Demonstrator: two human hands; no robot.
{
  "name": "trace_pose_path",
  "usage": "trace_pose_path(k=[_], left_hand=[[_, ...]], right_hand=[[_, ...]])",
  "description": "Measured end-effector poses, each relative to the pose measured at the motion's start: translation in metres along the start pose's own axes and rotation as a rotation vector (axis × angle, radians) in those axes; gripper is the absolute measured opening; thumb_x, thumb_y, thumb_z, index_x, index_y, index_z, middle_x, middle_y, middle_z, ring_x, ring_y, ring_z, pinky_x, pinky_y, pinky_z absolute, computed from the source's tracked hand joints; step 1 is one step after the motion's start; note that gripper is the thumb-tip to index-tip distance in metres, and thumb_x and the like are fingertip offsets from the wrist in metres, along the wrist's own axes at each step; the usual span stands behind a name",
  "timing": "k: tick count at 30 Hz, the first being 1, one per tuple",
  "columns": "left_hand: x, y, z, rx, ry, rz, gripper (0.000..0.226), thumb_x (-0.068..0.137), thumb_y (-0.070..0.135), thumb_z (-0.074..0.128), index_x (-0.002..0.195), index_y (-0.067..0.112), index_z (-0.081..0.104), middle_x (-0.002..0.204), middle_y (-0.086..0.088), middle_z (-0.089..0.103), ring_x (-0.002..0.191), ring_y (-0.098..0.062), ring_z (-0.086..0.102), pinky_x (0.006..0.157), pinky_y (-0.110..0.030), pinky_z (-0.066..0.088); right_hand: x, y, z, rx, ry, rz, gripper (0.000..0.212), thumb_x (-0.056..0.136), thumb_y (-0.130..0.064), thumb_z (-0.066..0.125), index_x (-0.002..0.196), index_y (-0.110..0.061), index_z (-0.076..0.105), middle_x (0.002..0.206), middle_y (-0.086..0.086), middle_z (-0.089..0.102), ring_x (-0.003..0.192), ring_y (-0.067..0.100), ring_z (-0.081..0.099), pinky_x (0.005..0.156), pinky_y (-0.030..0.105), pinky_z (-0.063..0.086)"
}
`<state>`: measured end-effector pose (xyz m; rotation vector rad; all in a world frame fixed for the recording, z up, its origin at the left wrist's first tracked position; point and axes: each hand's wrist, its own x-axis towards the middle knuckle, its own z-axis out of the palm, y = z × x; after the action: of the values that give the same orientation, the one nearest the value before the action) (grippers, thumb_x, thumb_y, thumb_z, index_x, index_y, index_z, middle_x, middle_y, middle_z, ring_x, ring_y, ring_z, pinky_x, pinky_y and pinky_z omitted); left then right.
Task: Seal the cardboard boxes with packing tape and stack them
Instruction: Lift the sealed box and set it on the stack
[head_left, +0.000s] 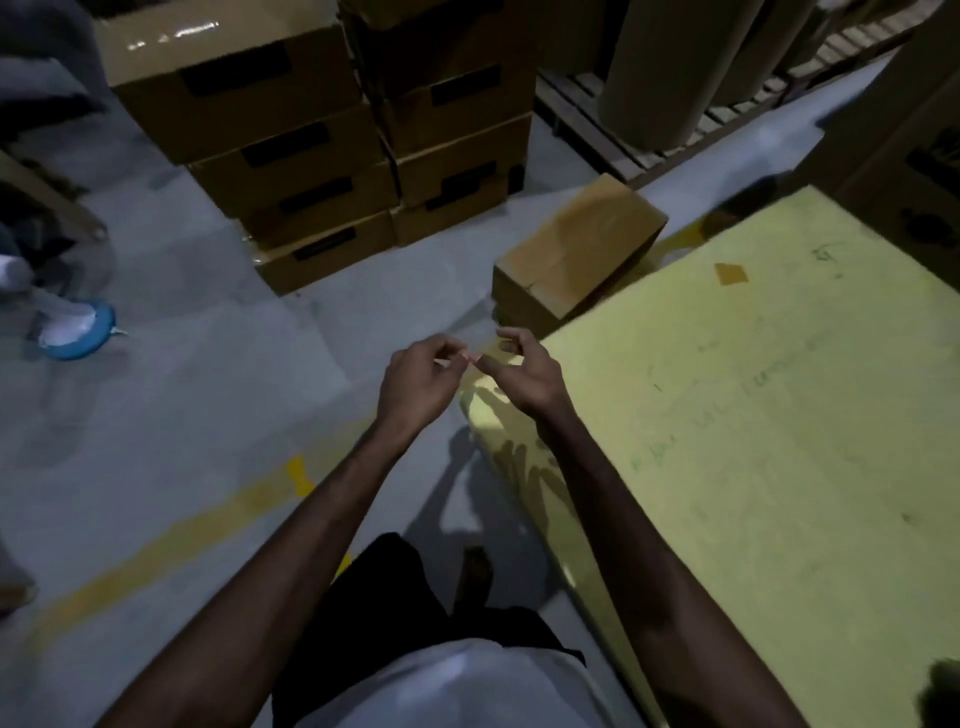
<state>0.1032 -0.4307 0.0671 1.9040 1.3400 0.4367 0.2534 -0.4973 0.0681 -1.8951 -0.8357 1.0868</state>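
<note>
a closed box (576, 254) lies on the floor against the yellow table (779, 415), with stacked boxes (291, 156) behind, all shut. the left hand (415, 384) and right hand (524, 374) meet at the tips with fingers curled; i cannot tell whether they pinch anything.

White shirt (457, 680) on torso, plain. Black legwear (379, 587) below it, shorts or trousers unclear. Forearms bare up to frame edge; left hand (415, 384) and right hand (519, 374) bare. Foot (475, 571) dark, footwear unclear.
</note>
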Motion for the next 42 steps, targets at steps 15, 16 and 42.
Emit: trace_pose_path(k=[15,16,42], left_hand=[[0.418,-0.061,0.017,0.128,-0.478,0.104,0.054,0.090,0.059,0.058,0.114,0.015,0.077,0.109,-0.004,0.079,0.102,-0.022,0.074,0.092,-0.039,0.057],[0.442,-0.068,0.026,0.147,-0.512,0.109,0.054,0.091,0.059,0.057,0.114,0.014,0.077,0.109,-0.005,0.078,0.103,-0.024,0.073,0.092,-0.039,0.057],[0.738,-0.257,0.427,-0.073,-0.864,-0.286,0.102,0.065,0.070,0.088,0.150,0.033,0.044,0.140,0.002,0.062,0.125,-0.023,0.062,0.102,-0.047,0.054]], right_hand=[[0.343,-0.026,0.020,0.182,0.402,0.393,0.033,0.094,-0.035,0.074,0.122,-0.021,0.062,0.115,0.002,0.066,0.100,0.023,0.064,0.084,0.037,0.051],[0.363,-0.018,0.020,0.202,0.431,0.449,0.042,0.093,-0.038,0.074,0.128,-0.022,0.059,0.116,0.001,0.066,0.095,0.019,0.064,0.079,0.032,0.050],[0.648,0.327,-0.042,0.590,0.664,0.813,0.126,0.044,-0.059,0.092,0.152,-0.031,0.034,0.139,0.001,0.057,0.128,0.029,0.054,0.108,0.056,0.047]])
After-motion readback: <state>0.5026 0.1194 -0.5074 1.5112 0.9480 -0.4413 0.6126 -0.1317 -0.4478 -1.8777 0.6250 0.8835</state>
